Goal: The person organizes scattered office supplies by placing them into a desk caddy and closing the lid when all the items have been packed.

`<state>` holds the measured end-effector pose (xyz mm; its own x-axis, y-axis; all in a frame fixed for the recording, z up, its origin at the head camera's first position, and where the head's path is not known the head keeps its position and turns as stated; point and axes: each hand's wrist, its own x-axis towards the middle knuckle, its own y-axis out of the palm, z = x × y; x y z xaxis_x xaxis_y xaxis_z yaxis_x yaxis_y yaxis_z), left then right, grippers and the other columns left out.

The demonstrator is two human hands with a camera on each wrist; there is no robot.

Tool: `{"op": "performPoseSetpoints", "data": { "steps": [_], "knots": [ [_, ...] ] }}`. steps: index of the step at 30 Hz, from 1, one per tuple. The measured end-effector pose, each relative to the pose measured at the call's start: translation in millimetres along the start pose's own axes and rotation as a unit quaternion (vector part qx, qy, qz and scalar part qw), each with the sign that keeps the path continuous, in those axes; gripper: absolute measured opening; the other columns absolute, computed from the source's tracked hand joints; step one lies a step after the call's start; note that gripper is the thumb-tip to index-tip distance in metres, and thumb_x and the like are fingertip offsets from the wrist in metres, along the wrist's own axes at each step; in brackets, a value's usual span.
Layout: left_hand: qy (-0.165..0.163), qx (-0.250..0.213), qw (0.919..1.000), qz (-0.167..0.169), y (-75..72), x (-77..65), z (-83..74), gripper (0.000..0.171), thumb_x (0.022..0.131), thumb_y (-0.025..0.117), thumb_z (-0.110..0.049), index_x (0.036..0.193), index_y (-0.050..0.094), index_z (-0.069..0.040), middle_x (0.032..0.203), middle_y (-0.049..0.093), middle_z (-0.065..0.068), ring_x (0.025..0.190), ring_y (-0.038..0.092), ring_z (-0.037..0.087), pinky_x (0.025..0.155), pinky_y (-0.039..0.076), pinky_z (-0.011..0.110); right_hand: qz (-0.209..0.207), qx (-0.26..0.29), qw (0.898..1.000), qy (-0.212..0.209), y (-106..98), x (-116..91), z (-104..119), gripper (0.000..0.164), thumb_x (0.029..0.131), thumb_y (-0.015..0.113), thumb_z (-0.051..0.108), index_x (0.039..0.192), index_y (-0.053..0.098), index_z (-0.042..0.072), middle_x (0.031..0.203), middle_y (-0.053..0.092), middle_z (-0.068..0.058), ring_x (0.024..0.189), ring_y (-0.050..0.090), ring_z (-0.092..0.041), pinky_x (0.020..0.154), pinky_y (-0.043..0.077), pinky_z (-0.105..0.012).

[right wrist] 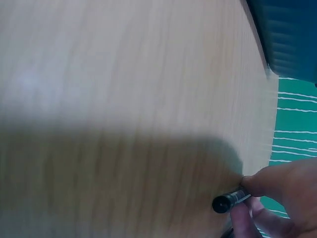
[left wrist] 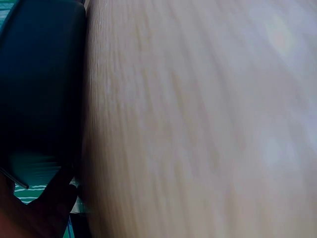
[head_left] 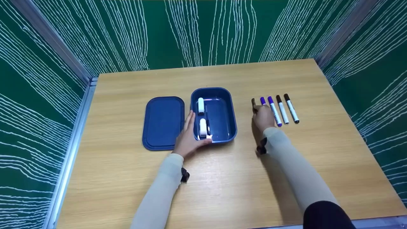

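My left hand (head_left: 187, 140) rests against the near left corner of an uncovered blue box (head_left: 224, 114). Its extended fingers lie along the left wall, and the thumb is at the front rim. Inside the box are two small white objects (head_left: 203, 127) and a thin black pen (head_left: 208, 127). To the right of the box, my right hand (head_left: 264, 117) pinches a black pen (right wrist: 232, 200) between thumb and fingers. Beside that hand lie purple-capped markers (head_left: 274, 111) and black-capped markers (head_left: 292, 108), one partly hidden by the hand.
A blue lid (head_left: 163, 124) lies flat left of the box. Everything stands on a wooden table (head_left: 127, 190). Green walls (head_left: 159, 31) with white lines rise behind and at both sides, framed by metal posts (head_left: 57, 38).
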<state>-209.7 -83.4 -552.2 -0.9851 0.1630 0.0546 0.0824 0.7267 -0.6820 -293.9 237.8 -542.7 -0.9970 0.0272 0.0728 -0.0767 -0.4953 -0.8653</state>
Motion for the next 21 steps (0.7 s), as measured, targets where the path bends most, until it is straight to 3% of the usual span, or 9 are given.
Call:
{"op": "performPoseSetpoints", "data": {
  "steps": [6, 12, 21],
  "knots": [
    [-0.004, 0.006, 1.0, 0.005, -0.3, 0.3, -0.6, 0.125, 0.064, 0.075, -0.072, 0.158, 0.006, -0.025, 0.159, -0.008, -0.021, 0.139, 0.03, 0.034, 0.101, 0.035, 0.062, 0.013, 0.008, 1.0, 0.003, -0.5, 1.4, 0.3, 0.035, 0.087, 0.054, -0.009, 0.12, 0.064, -0.006, 0.111, 0.063, -0.029, 0.102, 0.059, -0.043, 0.089, 0.049, -0.05],
    [-0.006, 0.002, 1.0, 0.005, 0.3, 0.1, -0.6, 0.124, 0.065, 0.077, -0.067, 0.158, 0.006, -0.026, 0.16, -0.006, -0.018, 0.14, 0.028, 0.034, 0.102, 0.033, 0.063, 0.016, 0.024, 1.0, 0.0, -0.5, 0.3, -0.9, 0.035, 0.085, 0.054, -0.009, 0.118, 0.065, -0.007, 0.108, 0.062, -0.028, 0.1, 0.058, -0.042, 0.088, 0.049, -0.05],
    [-0.01, -0.004, 0.9999, 0.003, 1.0, 0.0, 0.7, 0.123, 0.066, 0.08, -0.063, 0.158, 0.007, -0.027, 0.16, -0.007, -0.02, 0.141, 0.028, 0.035, 0.101, 0.032, 0.064, 0.024, 0.048, 0.999, 0.004, -2.0, -1.3, -2.3, 0.041, 0.085, 0.054, -0.009, 0.125, 0.06, -0.008, 0.118, 0.061, -0.029, 0.108, 0.057, -0.042, 0.092, 0.048, -0.049]
  ]
}}
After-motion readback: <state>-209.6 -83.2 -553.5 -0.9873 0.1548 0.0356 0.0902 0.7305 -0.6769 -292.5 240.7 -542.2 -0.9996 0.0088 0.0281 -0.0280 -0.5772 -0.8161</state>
